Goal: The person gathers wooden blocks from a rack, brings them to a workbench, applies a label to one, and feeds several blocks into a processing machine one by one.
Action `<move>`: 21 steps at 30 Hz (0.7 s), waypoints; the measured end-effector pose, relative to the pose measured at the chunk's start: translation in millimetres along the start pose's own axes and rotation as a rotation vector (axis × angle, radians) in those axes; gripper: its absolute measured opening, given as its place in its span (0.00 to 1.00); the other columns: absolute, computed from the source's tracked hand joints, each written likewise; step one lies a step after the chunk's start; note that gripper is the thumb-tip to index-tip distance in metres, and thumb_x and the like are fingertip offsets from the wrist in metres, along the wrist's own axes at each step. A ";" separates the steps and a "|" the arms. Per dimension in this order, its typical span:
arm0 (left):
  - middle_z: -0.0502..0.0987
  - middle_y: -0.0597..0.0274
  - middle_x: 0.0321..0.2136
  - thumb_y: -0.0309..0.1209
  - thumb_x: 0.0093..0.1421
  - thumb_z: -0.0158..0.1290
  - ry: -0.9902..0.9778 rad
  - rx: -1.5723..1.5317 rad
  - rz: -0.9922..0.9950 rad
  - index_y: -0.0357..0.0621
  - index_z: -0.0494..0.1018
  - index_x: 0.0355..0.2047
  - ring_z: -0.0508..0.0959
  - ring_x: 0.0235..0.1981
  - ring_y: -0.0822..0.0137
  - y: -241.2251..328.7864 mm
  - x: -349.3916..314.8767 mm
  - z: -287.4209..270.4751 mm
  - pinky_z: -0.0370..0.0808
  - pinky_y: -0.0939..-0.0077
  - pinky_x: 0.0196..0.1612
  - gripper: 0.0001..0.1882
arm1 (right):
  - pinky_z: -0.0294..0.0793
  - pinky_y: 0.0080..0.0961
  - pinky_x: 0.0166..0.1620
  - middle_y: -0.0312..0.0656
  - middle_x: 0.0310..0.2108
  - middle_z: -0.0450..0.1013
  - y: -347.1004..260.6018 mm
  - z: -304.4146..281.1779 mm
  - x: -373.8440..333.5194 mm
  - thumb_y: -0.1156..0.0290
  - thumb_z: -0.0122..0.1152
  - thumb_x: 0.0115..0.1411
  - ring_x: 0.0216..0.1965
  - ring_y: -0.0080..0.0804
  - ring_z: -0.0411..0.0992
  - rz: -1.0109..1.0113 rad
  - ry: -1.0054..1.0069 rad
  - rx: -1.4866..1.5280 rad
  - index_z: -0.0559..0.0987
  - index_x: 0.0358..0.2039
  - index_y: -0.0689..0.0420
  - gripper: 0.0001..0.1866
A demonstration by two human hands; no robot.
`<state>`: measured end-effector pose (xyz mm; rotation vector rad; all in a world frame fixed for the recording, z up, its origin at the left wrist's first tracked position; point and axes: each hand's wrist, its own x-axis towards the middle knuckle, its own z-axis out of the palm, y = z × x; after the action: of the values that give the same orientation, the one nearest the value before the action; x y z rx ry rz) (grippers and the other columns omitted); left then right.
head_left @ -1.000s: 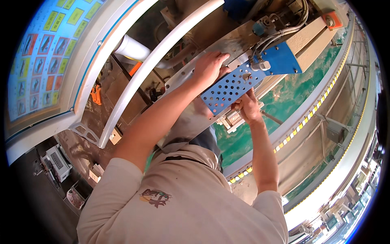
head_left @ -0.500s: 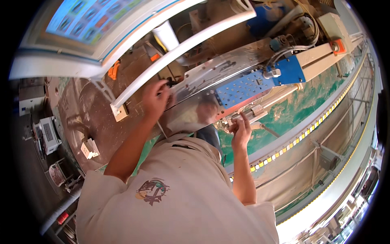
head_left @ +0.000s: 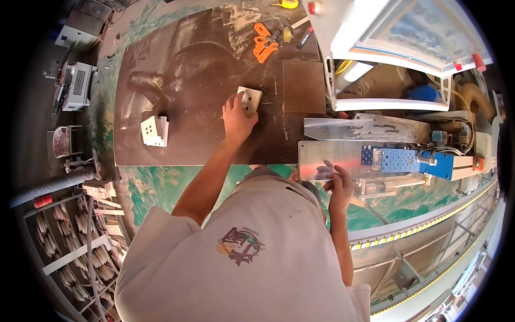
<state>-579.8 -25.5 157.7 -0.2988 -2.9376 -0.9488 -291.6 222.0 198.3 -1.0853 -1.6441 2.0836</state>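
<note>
On the brown tabletop, my left hand (head_left: 240,121) has its fingers and thumb around the near end of a small pale block (head_left: 251,98) with dark holes. The block lies flat, and part of it is covered by my fingers. My right hand (head_left: 340,189) hovers at the near edge of a shiny metal plate (head_left: 327,155) on the machine. Its fingers are loosely bent and apart with nothing seen in them, and the plate mirrors them. To the left, a small stack of similar pale pieces (head_left: 153,131) with holes sits on the tabletop.
An orange clamp-like tool (head_left: 264,43), a marker (head_left: 306,37) and a yellow tape measure (head_left: 288,4) lie at the back. A blue perforated fixture (head_left: 399,160) sits on the machine at right. Above it stands a white-framed screen (head_left: 424,32). A rack of boards (head_left: 80,252) is at lower left.
The view has swung left, bringing more of the brown tabletop in. My left hand has gone from beside the machine to the pale block. My right hand stays near the metal plate.
</note>
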 end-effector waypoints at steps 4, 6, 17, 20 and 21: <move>0.66 0.50 0.68 0.27 0.51 0.67 -0.231 -0.303 0.381 0.46 0.67 0.66 0.64 0.67 0.42 29.8 -34.8 -32.8 0.63 0.51 0.70 0.41 | 0.73 0.17 0.27 0.45 0.39 0.83 -7.8 15.1 -10.0 0.78 0.53 0.70 0.27 0.21 0.75 -0.008 -0.028 -0.035 0.78 0.54 0.63 0.14; 0.65 0.49 0.69 0.26 0.50 0.67 -0.395 -0.328 0.603 0.44 0.67 0.66 0.64 0.69 0.43 51.7 -51.6 -28.1 0.61 0.52 0.72 0.41 | 0.73 0.16 0.29 0.45 0.40 0.83 -3.7 15.1 -15.6 0.76 0.55 0.70 0.28 0.20 0.76 0.018 -0.058 -0.053 0.77 0.57 0.63 0.16; 0.64 0.49 0.69 0.40 0.50 0.72 -0.509 -0.468 0.832 0.43 0.69 0.64 0.66 0.65 0.45 148.2 -111.3 18.9 0.67 0.50 0.66 0.42 | 0.81 0.31 0.50 0.45 0.54 0.76 4.7 19.0 -22.7 0.63 0.56 0.73 0.50 0.33 0.78 0.252 -0.229 0.251 0.69 0.65 0.62 0.25; 0.63 0.48 0.69 0.46 0.50 0.72 -0.632 -0.402 0.842 0.48 0.68 0.66 0.64 0.68 0.44 154.0 -113.2 23.4 0.65 0.50 0.67 0.45 | 0.83 0.29 0.42 0.44 0.42 0.79 11.7 -9.1 -4.2 0.60 0.54 0.73 0.40 0.31 0.80 0.299 -0.192 0.206 0.73 0.59 0.62 0.22; 0.64 0.49 0.69 0.48 0.51 0.71 -0.665 -0.327 0.945 0.49 0.68 0.66 0.64 0.68 0.44 153.9 -109.0 23.7 0.64 0.49 0.68 0.44 | 0.83 0.28 0.39 0.44 0.38 0.79 11.4 -25.3 2.3 0.60 0.55 0.73 0.36 0.31 0.80 0.376 -0.239 0.161 0.74 0.57 0.63 0.21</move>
<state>-442.5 92.0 216.5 -2.0996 -2.4457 -1.2581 -273.0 237.9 185.0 -1.2055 -1.4202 2.6246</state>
